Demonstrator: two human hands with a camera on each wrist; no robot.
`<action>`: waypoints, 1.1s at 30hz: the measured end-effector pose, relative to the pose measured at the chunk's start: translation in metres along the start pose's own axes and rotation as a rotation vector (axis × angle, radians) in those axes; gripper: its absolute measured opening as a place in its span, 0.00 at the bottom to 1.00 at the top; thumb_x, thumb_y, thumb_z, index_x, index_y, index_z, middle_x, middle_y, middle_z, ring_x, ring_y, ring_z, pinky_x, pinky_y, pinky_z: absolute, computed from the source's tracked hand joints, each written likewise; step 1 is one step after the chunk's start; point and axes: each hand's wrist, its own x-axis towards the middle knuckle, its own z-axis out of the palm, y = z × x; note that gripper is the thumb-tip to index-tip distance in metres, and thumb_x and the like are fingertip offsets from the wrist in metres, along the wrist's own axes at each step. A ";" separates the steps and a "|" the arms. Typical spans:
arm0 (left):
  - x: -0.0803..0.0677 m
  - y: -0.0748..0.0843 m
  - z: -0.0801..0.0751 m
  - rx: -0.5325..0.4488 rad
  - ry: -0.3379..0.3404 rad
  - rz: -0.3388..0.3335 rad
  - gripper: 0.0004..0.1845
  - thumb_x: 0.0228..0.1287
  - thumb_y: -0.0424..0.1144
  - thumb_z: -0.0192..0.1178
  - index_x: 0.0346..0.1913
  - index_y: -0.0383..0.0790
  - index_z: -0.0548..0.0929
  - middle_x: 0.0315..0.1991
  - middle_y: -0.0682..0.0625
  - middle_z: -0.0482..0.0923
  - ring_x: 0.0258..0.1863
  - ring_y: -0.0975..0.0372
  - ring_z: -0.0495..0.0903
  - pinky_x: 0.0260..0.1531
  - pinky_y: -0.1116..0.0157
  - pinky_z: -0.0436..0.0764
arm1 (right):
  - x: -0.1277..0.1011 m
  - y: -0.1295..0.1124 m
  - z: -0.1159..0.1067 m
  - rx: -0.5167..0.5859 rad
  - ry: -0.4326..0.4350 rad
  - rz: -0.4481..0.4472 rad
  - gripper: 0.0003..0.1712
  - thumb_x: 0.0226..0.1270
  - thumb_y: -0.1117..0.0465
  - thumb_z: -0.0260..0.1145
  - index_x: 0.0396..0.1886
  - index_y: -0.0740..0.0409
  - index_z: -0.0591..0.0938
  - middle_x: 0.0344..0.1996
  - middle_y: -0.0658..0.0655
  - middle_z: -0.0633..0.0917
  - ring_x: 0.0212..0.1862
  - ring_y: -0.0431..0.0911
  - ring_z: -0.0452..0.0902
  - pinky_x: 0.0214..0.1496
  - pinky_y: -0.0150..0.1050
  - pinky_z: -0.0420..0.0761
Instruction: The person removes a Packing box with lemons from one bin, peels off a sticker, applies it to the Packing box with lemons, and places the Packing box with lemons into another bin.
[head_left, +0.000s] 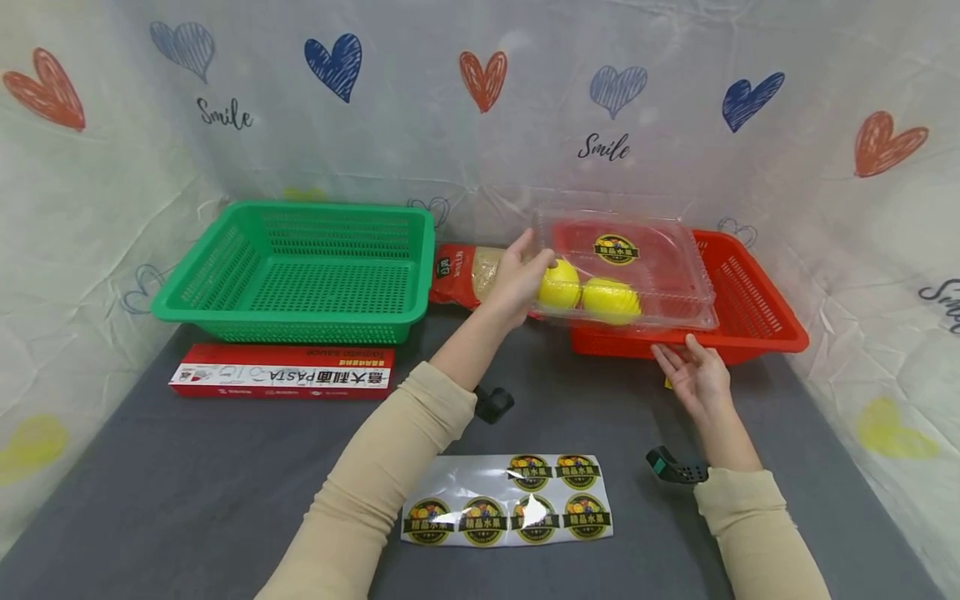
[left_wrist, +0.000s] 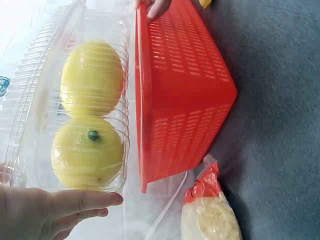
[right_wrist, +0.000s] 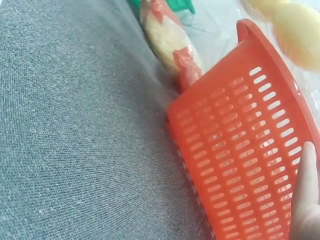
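Clear lemon box [head_left: 637, 275] over red basket [head_left: 757, 312], green basket [head_left: 300, 271] left, sticker sheet [head_left: 510, 510] near

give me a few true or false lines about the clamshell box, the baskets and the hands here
1. The clear clamshell box holds two lemons. True.
2. The green basket is full of fruit. False: nothing shows inside it.
3. The left hand touches the left end of the clamshell box. True.
4. The clamshell box sits on the pasta box. False: it rests over the red basket, and the pasta box lies in front of the green basket.
5. The right hand holds the sticker sheet. False: its straight fingers rest at the red basket's front wall; the sheet lies on the grey cloth.
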 end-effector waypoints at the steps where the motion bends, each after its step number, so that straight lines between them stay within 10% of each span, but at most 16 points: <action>1: 0.001 0.001 0.002 0.000 0.008 0.000 0.35 0.62 0.33 0.51 0.71 0.47 0.53 0.70 0.51 0.51 0.66 0.60 0.57 0.58 0.63 0.67 | 0.000 0.000 0.000 -0.001 0.003 0.000 0.23 0.65 0.64 0.58 0.53 0.44 0.58 0.45 0.55 0.78 0.46 0.55 0.79 0.53 0.46 0.74; 18: 0.018 -0.015 0.049 -0.125 0.089 0.013 0.34 0.58 0.33 0.57 0.69 0.48 0.60 0.68 0.54 0.55 0.65 0.62 0.56 0.60 0.63 0.63 | 0.001 -0.001 -0.002 0.009 -0.009 0.009 0.24 0.65 0.65 0.57 0.54 0.46 0.58 0.52 0.54 0.73 0.48 0.55 0.78 0.54 0.47 0.73; 33: 0.023 -0.034 0.059 -0.120 0.084 0.045 0.34 0.59 0.35 0.59 0.68 0.48 0.61 0.66 0.53 0.61 0.61 0.61 0.64 0.56 0.66 0.68 | 0.002 -0.001 -0.003 0.019 -0.013 0.021 0.20 0.68 0.64 0.54 0.52 0.45 0.57 0.47 0.54 0.74 0.46 0.56 0.79 0.56 0.48 0.71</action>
